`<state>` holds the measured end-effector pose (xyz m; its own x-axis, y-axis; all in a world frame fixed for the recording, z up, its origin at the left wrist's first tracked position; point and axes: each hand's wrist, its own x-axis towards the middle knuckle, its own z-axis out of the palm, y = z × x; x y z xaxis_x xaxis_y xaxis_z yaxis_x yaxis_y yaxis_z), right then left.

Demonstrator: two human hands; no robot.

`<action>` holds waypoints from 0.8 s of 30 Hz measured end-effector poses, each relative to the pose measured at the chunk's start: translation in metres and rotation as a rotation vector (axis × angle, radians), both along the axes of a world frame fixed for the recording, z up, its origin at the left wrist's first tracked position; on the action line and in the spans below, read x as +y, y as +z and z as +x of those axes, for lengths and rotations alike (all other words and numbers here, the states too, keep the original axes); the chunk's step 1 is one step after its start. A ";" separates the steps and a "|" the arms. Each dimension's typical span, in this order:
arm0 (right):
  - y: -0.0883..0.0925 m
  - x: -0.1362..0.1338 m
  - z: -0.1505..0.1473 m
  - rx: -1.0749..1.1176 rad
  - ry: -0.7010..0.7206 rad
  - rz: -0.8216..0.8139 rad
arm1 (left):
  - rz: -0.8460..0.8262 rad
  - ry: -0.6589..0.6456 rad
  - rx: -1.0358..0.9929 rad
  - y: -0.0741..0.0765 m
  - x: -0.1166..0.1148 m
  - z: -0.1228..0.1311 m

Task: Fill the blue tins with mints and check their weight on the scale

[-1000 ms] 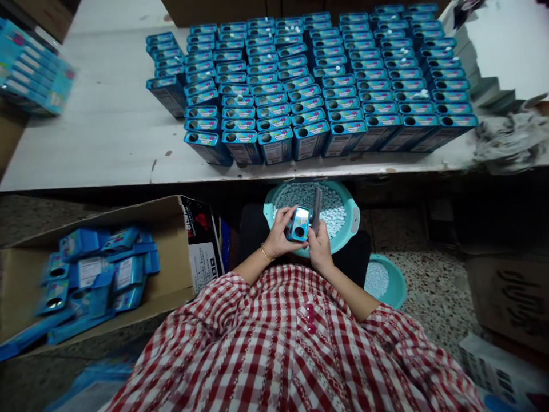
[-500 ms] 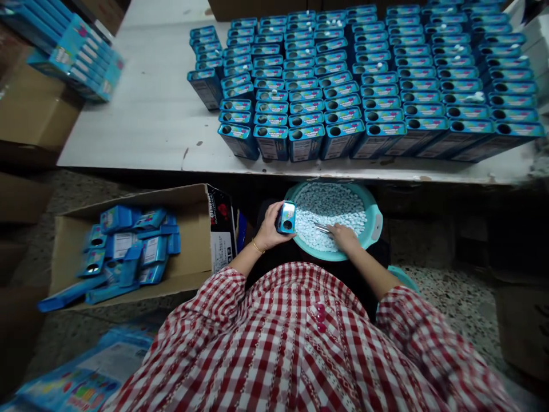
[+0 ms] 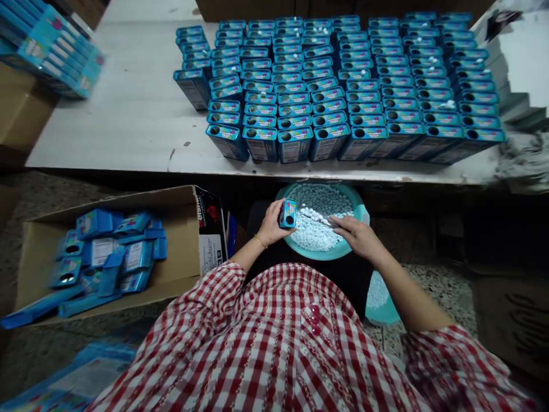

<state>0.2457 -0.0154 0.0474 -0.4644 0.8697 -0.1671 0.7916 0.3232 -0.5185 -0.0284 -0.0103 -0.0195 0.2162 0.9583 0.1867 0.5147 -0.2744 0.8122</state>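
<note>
The pellets (image 3: pixel 319 241) heaped in the turquoise basin (image 3: pixel 365 216) are small, pale and rounded, lying in a loose, bumpy mass; the basin looks like smooth plastic, round with a wide rim. The small box (image 3: pixel 289 214) is blue, slim and flat-sided, with a dark round hole in its printed end, which faces up.

My left grip (image 3: pixel 270 225) is closed around that box at the basin's left edge. My right grip (image 3: pixel 359 237) is pinched on the end of a narrow scoop (image 3: pixel 331 222) over the basin; white pellets cover most of it, reaching out toward the box, just short of it.

Beyond, rows of matching boxes (image 3: pixel 295 136) stand upright on the white bench (image 3: pixel 128 109), whose paint is chipped. To my left, more blue boxes lie jumbled in a brown carton (image 3: pixel 182 249).
</note>
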 end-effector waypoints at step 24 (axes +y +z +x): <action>0.036 -0.023 0.023 -0.376 -0.176 0.122 | -0.158 -0.080 -0.183 -0.021 0.022 0.047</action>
<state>0.2687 -0.0381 0.0837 -0.2338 0.9541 -0.1873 0.9667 0.2074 -0.1501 0.0186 0.0113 -0.0408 0.2690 0.9599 0.0791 0.3367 -0.1706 0.9260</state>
